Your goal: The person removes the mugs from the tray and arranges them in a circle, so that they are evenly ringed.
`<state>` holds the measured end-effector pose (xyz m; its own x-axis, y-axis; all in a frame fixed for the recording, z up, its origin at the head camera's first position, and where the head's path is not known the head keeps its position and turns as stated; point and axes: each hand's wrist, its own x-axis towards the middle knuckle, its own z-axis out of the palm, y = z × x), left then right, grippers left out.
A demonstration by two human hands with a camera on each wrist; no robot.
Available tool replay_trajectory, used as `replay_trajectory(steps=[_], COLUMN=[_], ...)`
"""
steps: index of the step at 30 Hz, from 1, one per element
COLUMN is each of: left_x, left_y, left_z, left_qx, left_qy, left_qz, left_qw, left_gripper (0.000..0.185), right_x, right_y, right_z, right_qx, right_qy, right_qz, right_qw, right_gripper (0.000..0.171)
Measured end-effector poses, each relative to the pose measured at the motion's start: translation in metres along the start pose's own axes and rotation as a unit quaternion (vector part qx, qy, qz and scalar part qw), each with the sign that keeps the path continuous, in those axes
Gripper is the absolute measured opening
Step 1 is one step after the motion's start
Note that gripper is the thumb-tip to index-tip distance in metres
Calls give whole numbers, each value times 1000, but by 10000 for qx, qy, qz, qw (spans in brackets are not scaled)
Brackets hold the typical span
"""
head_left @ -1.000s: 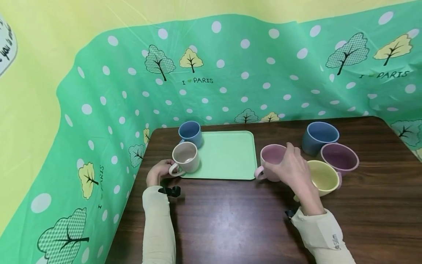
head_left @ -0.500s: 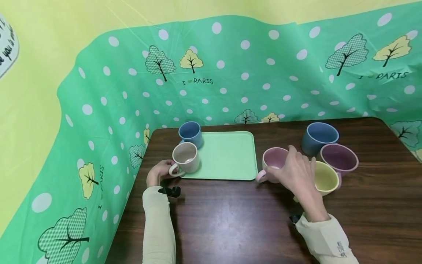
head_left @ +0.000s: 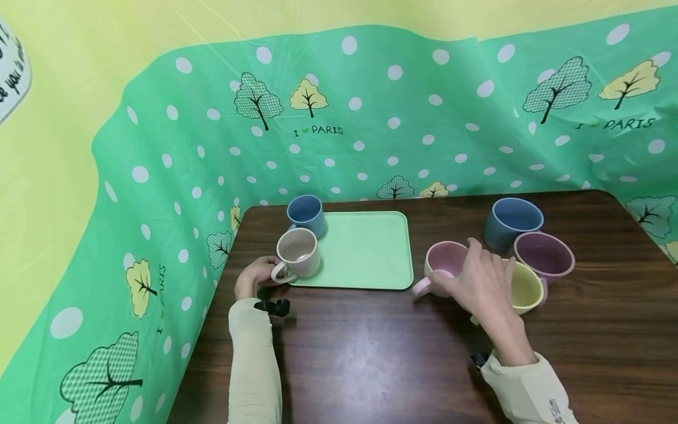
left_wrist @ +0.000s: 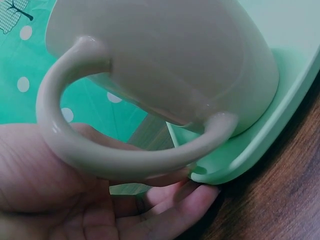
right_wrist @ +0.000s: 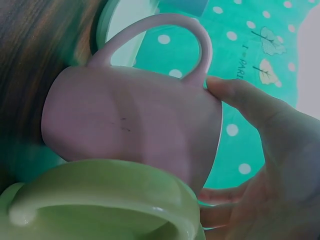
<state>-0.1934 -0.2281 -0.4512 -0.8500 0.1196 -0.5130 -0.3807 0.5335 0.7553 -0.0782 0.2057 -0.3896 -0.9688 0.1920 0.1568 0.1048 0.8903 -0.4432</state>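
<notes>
Just right of the green tray [head_left: 365, 250], right hand [head_left: 484, 285] grips pink mug [right_wrist: 135, 120] by its rim; left hand [head_left: 259, 272] pinches tray corner beside beige mug [head_left: 299, 253].

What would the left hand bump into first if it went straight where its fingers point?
Probably the green tray: the left hand seems to be right at its near corner, beside the pale mug, though exact depth is unclear.
</notes>
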Motion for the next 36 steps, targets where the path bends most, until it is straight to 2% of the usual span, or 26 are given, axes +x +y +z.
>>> replay_trajectory(steps=[6,22,36], left_x=[3,2,2], left_y=[0,0,1], left_z=[1,3,3], left_qx=[-75,-56,-31], left_qy=[48,96,151], left_qz=[-117,-162,-222], left_qw=[9999,9998,9996], left_gripper=[13,17,16], right_x=[-3,-9,-11], right_y=[0,1,1], right_z=[-1,-3,-5], right_qx=[21,-59,-40], right_qy=[40,-1,-247], right_qz=[-49,-37,-18], right_qw=[10000,10000,9997], right_gripper=[104,106,108])
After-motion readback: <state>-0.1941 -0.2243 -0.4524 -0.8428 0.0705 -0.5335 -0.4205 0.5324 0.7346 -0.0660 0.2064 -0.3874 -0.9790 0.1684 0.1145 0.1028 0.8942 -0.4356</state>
